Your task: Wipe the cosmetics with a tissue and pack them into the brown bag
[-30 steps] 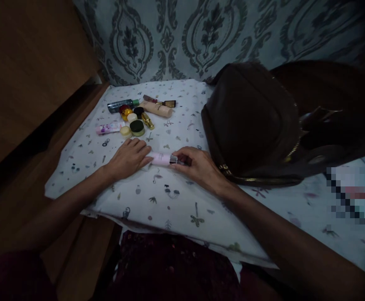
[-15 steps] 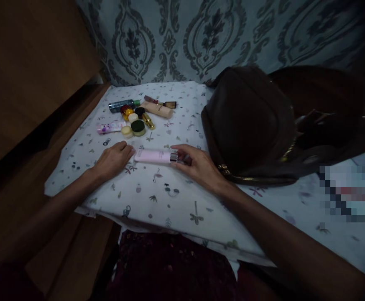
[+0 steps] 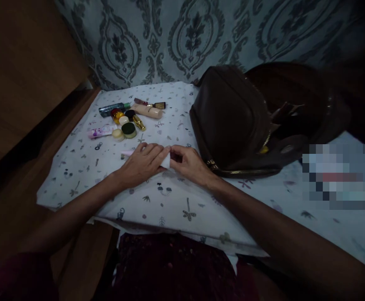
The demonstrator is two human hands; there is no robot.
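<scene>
A pale pink cosmetic tube [image 3: 126,154] lies across the sheet in front of me, mostly covered by my hands. My left hand [image 3: 146,161] is closed over its body, and only the crimped left end sticks out. Between the hands shows a small white piece [image 3: 166,161], perhaps tissue or cloth. My right hand [image 3: 188,163] pinches at the tube's cap end, thumb and forefinger together; the cap itself is hidden. Farther back lie a green-lidded jar [image 3: 128,130], a cream-coloured jar [image 3: 118,134], a purple-and-white tube [image 3: 101,131] and a beige tube [image 3: 147,111].
A dark brown leather bag [image 3: 229,121] stands unzipped to the right of my hands. A teal bottle [image 3: 111,109] and a gold tube [image 3: 139,123] lie in the cosmetics group. Wooden furniture [image 3: 28,62] borders the left, a patterned curtain [image 3: 157,37] the back.
My left hand has slid right from the tube's end to cover its body, close to my right hand. A white piece now shows near the cap end. The view has shifted slightly.
</scene>
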